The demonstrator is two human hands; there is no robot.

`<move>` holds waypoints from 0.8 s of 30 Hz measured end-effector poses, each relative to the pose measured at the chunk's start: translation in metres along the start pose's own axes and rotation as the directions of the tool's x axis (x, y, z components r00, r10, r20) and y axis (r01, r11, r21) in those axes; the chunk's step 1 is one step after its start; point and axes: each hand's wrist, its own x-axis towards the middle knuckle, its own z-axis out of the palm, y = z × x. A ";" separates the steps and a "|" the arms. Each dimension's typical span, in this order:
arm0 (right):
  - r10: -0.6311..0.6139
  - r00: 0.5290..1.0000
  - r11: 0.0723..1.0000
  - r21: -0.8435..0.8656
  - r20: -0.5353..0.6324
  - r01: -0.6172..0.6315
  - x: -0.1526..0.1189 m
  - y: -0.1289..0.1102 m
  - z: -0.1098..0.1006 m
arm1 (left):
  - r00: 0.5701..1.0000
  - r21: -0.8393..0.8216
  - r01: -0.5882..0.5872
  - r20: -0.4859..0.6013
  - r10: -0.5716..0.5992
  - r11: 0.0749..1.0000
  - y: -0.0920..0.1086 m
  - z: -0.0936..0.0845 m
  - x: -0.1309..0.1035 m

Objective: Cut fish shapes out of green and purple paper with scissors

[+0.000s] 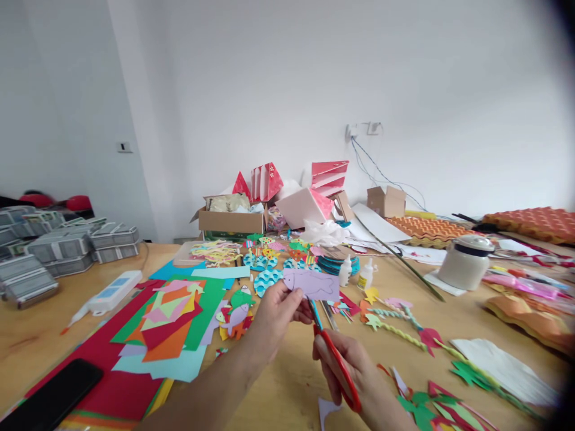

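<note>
My left hand point(281, 311) pinches the lower left part of a purple paper piece point(318, 284) with a fish outline drawn on it. In my right hand point(345, 362) are red-handled scissors point(333, 353), their blades pointing up at the paper's lower edge. The fingers of my right hand are wrapped round the handles. Beyond the paper stand two small white glue bottles point(345, 271). Left of my left hand lie cut paper fish point(238, 317). A purple scrap point(329, 410) lies on the table below the scissors.
Stacked coloured paper point(179, 323) and a black phone point(58, 392) lie left, near a white power strip point(115, 292). Green and red scraps point(424, 404), braided strings point(399, 332) and a lidded jar point(465, 263) are right. A cardboard box point(231, 221) stands behind.
</note>
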 end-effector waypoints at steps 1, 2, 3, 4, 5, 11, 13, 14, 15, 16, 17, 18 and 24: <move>0.000 1.000 1.000 -0.006 -0.002 0.000 0.000 0.000 -0.001 | 1.000 0.006 0.005 0.015 -0.005 1.000 0.001 -0.001 0.001; -0.004 1.000 1.000 -0.012 -0.004 0.004 -0.001 0.000 -0.001 | 0.999 0.015 0.010 0.033 -0.011 1.000 0.001 -0.003 0.002; -0.012 1.000 1.000 -0.018 -0.003 0.012 -0.001 0.002 -0.002 | 0.998 0.026 0.015 0.054 -0.017 1.000 0.002 -0.005 0.003; -0.026 1.000 0.999 -0.029 0.002 0.026 0.000 0.003 -0.003 | 0.997 0.041 0.023 0.076 -0.026 0.999 0.003 -0.007 0.004; -0.043 0.999 0.998 -0.044 0.007 0.043 0.000 0.005 -0.004 | 0.995 0.057 0.030 0.095 -0.035 0.998 0.003 -0.010 0.006; -0.083 0.996 0.984 -0.159 0.014 0.084 0.003 0.011 -0.009 | 0.976 0.147 0.052 0.200 -0.081 0.988 0.007 -0.023 0.011; -0.071 0.997 0.984 -0.161 0.029 0.075 0.003 0.009 -0.008 | 0.972 0.163 0.058 0.217 -0.093 0.985 0.008 -0.025 0.012; -0.069 0.997 0.985 -0.154 0.037 0.074 0.002 0.008 -0.008 | 0.970 0.164 0.060 0.222 -0.097 0.985 0.009 -0.025 0.012; -0.070 0.997 0.987 -0.144 0.042 0.075 0.002 0.007 -0.007 | 0.970 0.163 0.062 0.223 -0.098 0.985 0.010 -0.026 0.012; -0.071 0.996 0.988 -0.132 0.046 0.077 0.001 0.006 -0.006 | 0.970 0.161 0.061 0.223 -0.097 0.985 0.010 -0.026 0.012; -0.072 0.996 0.989 -0.124 0.046 0.077 0.000 0.005 -0.006 | 0.970 0.161 0.061 0.222 -0.096 0.985 0.011 -0.026 0.012; -0.072 0.996 0.990 -0.120 0.046 0.077 0.000 0.005 -0.005 | 0.970 0.165 0.060 0.224 -0.096 0.985 0.011 -0.025 0.011; -0.091 0.995 0.983 -0.156 0.040 0.096 -0.001 0.003 -0.005 | 0.961 0.205 0.064 0.250 -0.116 0.977 0.013 -0.026 0.011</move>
